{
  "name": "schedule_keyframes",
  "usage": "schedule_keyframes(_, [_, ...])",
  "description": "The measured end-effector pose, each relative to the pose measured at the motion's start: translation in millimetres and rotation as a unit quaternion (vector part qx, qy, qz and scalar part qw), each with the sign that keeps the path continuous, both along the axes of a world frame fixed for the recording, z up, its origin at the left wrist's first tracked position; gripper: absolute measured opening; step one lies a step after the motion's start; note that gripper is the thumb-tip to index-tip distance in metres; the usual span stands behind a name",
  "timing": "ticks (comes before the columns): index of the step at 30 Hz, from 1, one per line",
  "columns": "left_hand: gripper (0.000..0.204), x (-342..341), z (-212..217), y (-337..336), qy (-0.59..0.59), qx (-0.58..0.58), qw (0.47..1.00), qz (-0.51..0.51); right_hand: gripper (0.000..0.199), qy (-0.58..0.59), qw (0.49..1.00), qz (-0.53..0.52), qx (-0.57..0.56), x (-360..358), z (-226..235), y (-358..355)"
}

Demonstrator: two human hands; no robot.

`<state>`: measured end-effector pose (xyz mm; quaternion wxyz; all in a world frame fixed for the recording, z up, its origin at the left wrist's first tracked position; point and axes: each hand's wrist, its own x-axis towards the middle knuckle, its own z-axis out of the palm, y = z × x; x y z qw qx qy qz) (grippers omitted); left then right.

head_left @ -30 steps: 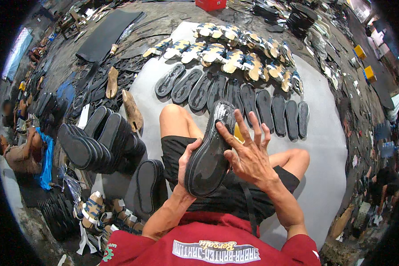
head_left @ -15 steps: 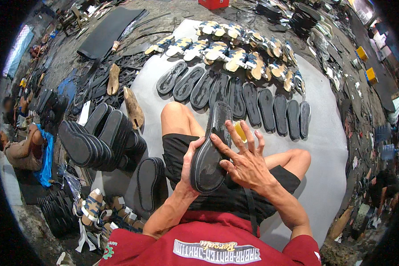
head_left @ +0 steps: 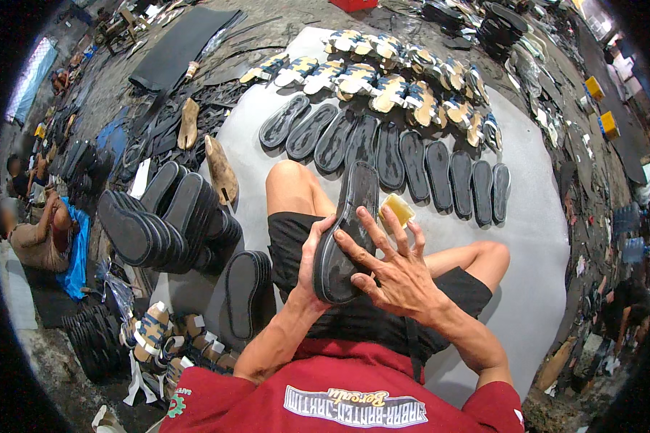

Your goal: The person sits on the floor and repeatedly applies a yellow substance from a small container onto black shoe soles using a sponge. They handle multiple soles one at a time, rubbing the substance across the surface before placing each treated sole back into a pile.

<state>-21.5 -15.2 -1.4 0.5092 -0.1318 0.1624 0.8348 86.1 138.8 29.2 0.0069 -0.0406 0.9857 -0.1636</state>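
A black sandal sole [head_left: 332, 270] is held tilted above my lap, its narrower end pointing away from me. My left hand [head_left: 312, 263] grips its left edge near the wide end, thumb along the rim. My right hand [head_left: 404, 281] has its fingers spread, with the index and middle fingertips on the sole's upper face. Just beyond those fingers sits a small tub of yellowish paste [head_left: 399, 211], partly hidden by them. Ahead of me, a row of black soles [head_left: 391, 155] lies on the pale sheet [head_left: 534, 238], several with shiny wet-looking patches.
Behind the row stand several strapped sandal uppers on lasts [head_left: 357, 78]. To my left are stacked black soles [head_left: 133, 227], another sole pile [head_left: 244, 296] and a wooden last [head_left: 220, 169]. Scraps cover the surrounding floor, and a person [head_left: 43, 238] sits at far left.
My right fingertips have slid along the sole toward its wide end, nearer to me. More of the yellowish tub shows now. My left hand keeps its grip.
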Motion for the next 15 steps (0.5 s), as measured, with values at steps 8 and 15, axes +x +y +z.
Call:
schedule_keyframes(8, [0.047, -2, -14, -4, -0.009, 0.101, 0.995, 0.002, 0.060, -0.010, 0.999, 0.045, -0.006, 3, 4, -3])
schedule_keyframes(15, [0.046, 2, -23, -6, 0.025, 0.149, 0.988, 0.010, 0.059, 0.006, 0.995, 0.094, 0.016, 4, 9, 3])
